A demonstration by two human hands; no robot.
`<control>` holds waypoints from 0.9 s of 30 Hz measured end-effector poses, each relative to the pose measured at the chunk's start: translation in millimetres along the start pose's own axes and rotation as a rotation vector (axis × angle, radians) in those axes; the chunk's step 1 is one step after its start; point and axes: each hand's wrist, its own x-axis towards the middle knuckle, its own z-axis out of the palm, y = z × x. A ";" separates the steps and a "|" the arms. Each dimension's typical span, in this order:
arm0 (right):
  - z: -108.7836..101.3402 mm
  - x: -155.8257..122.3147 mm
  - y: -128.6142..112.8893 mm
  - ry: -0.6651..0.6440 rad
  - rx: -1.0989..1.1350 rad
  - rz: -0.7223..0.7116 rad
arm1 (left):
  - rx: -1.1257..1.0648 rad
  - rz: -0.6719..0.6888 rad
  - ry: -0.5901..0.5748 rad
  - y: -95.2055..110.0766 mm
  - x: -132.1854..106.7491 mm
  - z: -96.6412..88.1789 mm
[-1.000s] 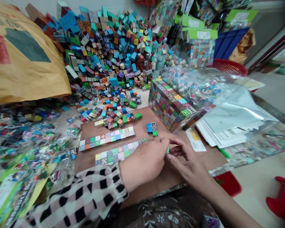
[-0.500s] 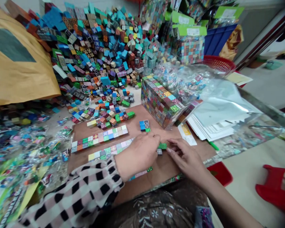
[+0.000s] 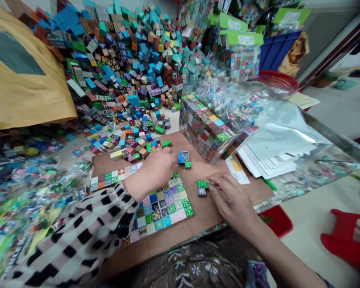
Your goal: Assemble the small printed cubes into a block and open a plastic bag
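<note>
My left hand (image 3: 154, 170), in a black-and-pale checked sleeve, reaches over the board to the small loose patterned cubes (image 3: 138, 151) at its far side. Its fingers are bent down, and their tips are hidden. My right hand (image 3: 235, 198) rests on the board with thumb and fingertips pinched at the right end of green patterned cubes (image 3: 202, 183). A black-and-white checked cube (image 3: 201, 192) touches them on the near side. Beyond lies a small cluster of blue, black and green cubes (image 3: 183, 158). Under my left forearm spreads a flat grid of patterned cubes (image 3: 165, 206), partly covered.
A brown board (image 3: 195, 216) bears the cubes. A wrapped block of cubes (image 3: 202, 128) stands at its far edge, with clear plastic sleeves (image 3: 282, 132) to the right. Behind rises a large heap of cubes (image 3: 132, 60). A yellow envelope (image 3: 33, 80) is at left, a red tray (image 3: 280, 220) at right.
My left hand has moved left and away from me, from beside the green cubes to the loose cubes, uncovering more of the grid. My right hand has stayed nearly in place.
</note>
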 end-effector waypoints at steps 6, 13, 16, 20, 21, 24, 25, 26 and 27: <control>14.5 32.3 -11.0 -0.101 -0.209 -0.080 | 0.027 0.035 0.050 -4.6 15.0 11.5; 32.5 66.3 -19.6 -0.280 -0.499 0.027 | 0.058 0.110 0.061 -6.4 24.5 15.6; 36.7 72.9 -19.4 -0.322 -0.502 0.069 | 0.068 0.074 0.029 -4.8 25.7 11.8; 38.7 76.9 -14.9 -0.380 -0.433 0.090 | 0.082 0.025 0.009 -6.0 27.0 10.5; 38.8 77.4 -13.5 -0.379 -0.412 0.089 | 0.080 0.025 0.013 -7.3 27.5 11.2; 38.6 78.1 -10.2 -0.356 -0.404 0.056 | 0.066 0.044 0.006 -11.9 29.3 13.1; 38.4 78.1 -9.7 -0.351 -0.421 0.029 | 0.062 0.048 -0.001 -13.3 29.8 13.2; 38.2 77.9 -9.6 -0.354 -0.443 -0.006 | 0.058 0.051 -0.008 -14.4 30.2 13.0; 38.2 77.5 -9.8 -0.365 -0.469 -0.047 | 0.056 0.054 -0.016 -15.4 30.5 12.7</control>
